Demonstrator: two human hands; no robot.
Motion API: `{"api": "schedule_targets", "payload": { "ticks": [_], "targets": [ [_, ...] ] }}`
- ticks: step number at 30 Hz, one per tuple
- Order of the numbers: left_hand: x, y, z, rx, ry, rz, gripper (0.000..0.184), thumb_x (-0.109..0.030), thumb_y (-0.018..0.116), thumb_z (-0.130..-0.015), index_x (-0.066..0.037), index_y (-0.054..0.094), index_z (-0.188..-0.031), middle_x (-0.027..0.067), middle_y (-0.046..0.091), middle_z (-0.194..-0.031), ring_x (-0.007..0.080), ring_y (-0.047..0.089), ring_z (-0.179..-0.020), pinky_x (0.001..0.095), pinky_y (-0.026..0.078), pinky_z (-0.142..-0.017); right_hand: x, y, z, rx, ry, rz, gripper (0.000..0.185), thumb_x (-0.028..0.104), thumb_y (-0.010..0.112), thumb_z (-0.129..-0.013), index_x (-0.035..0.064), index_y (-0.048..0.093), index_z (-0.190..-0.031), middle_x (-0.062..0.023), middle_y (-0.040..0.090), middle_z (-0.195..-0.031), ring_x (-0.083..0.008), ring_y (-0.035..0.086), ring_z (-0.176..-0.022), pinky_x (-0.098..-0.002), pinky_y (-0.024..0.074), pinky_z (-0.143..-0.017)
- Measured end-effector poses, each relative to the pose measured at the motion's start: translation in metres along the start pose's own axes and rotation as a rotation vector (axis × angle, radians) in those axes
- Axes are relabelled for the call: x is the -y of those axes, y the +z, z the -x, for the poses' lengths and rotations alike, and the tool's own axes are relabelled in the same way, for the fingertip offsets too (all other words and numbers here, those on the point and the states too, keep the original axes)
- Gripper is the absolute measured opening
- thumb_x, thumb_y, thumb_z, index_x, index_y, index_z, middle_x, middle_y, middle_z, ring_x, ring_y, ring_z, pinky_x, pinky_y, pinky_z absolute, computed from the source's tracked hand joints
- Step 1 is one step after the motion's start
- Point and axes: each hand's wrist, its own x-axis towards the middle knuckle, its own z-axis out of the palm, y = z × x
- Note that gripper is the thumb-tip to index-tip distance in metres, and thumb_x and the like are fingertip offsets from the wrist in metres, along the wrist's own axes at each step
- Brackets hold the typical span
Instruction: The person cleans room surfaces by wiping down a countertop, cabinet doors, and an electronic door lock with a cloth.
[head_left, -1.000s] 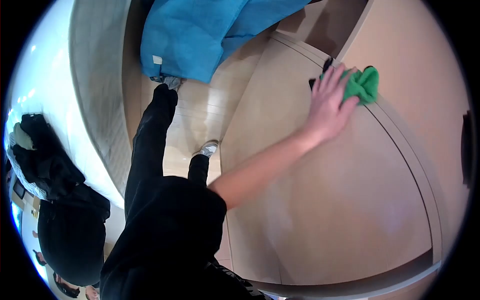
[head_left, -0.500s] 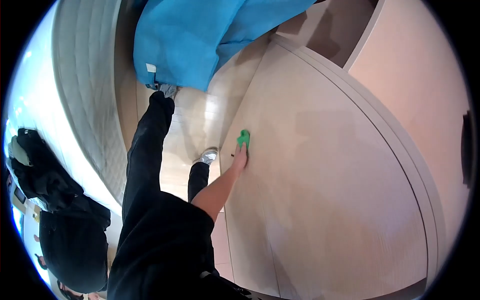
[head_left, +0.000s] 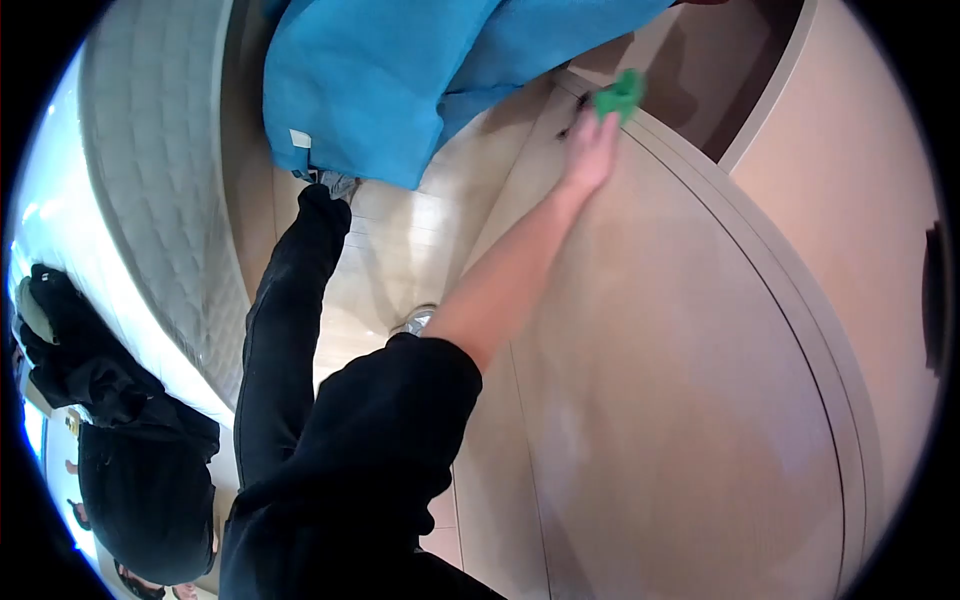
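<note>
Head view: at the far left you have one heap of dark clothes, and under it in the view is one big black shape that I cannot name. Next comes one mattress, with a grey, bumpy side. To the right of that is one big blue cloth, and it has one white tag. Just below the blue cloth are your two grey shoes: one touches or sits close to the cloth, and one is partly behind your arm. They are on the pale floor. One black trouser leg shows well. One short black sleeve goes up to your one bare arm.

At the end of that arm is your left hand. Its grip is closed around one green cloth, with the thumb on the right. The green cloth is at the top edge of one big wood panel, near the panel's far corner. It is blurry, so I cannot tell if it touches the wood. Your right hand is out of sight, so I cannot tell how its grip is. At the far right is one thin dark thing.
</note>
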Motion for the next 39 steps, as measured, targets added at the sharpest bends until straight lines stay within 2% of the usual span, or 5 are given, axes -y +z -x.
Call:
{"api": "schedule_targets", "payload": {
  "ticks": [14, 19, 27, 32, 39],
  "targets": [
    [0.348, -0.115, 0.039, -0.044, -0.704, 0.213, 0.081, -0.062, 0.035, -0.097, 0.002, 0.034, -0.145, 0.0145, 0.042, -0.146, 0.0241, 0.038, -0.134, 0.0345, 0.028, -0.112, 0.013, 0.017, -0.016, 0.006, -0.018, -0.017, 0.070, 0.048, 0.053, -0.089, -0.0042, 0.043, -0.135, -0.0197, 0.052, -0.129, -0.0307, 0.054, -0.116, -0.0426, 0.0417, -0.096],
    [-0.029, -0.015, -0.002, 0.162, -0.143, 0.090, 0.050, -0.034, 0.045, -0.100, -0.001, 0.046, -0.137, 0.0215, 0.051, -0.135, 0.0348, 0.047, -0.126, 0.0392, 0.035, -0.106, 0.010, 0.002, -0.007, 0.034, -0.020, -0.028, 0.071, 0.048, 0.054, -0.089, -0.0042, 0.043, -0.135, -0.0198, 0.052, -0.129, -0.0309, 0.054, -0.116, -0.0428, 0.0416, -0.096],
    [0.055, -0.078, 0.307, -0.085, -0.594, -0.023, 0.040, -0.023, 0.045, -0.099, -0.003, 0.048, -0.134, 0.0204, 0.055, -0.130, 0.0299, 0.052, -0.122, 0.0386, 0.038, -0.104, -0.013, -0.060, -0.003, 0.738, -0.497, -0.635, 0.072, 0.048, 0.056, -0.088, -0.0041, 0.043, -0.135, -0.0199, 0.052, -0.130, -0.0313, 0.054, -0.116, -0.0431, 0.0413, -0.097],
    [0.044, -0.102, 0.425, -0.094, -1.007, -0.118, 0.067, -0.053, 0.038, -0.099, -0.004, 0.038, -0.144, 0.0154, 0.055, -0.131, 0.0264, 0.049, -0.123, 0.0365, 0.036, -0.105, -0.007, -0.044, 0.028, -0.164, 0.228, -0.551, 0.058, 0.026, 0.043, -0.095, -0.0036, 0.035, -0.144, -0.0190, 0.039, -0.146, -0.0305, 0.037, -0.135, -0.0421, 0.0283, -0.110],
    [-0.181, 0.019, 0.262, 0.123, 0.026, -0.006, 0.049, -0.036, 0.044, -0.099, -0.004, 0.047, -0.135, 0.0216, 0.047, -0.137, 0.0387, 0.042, -0.128, 0.0444, 0.032, -0.108, -0.025, -0.040, 0.028, -0.166, -0.070, -0.467, 0.054, 0.021, 0.037, -0.097, -0.0037, 0.033, -0.145, -0.0216, 0.028, -0.154, -0.0343, 0.023, -0.144, -0.0435, 0.0146, -0.118]
  ]
}}
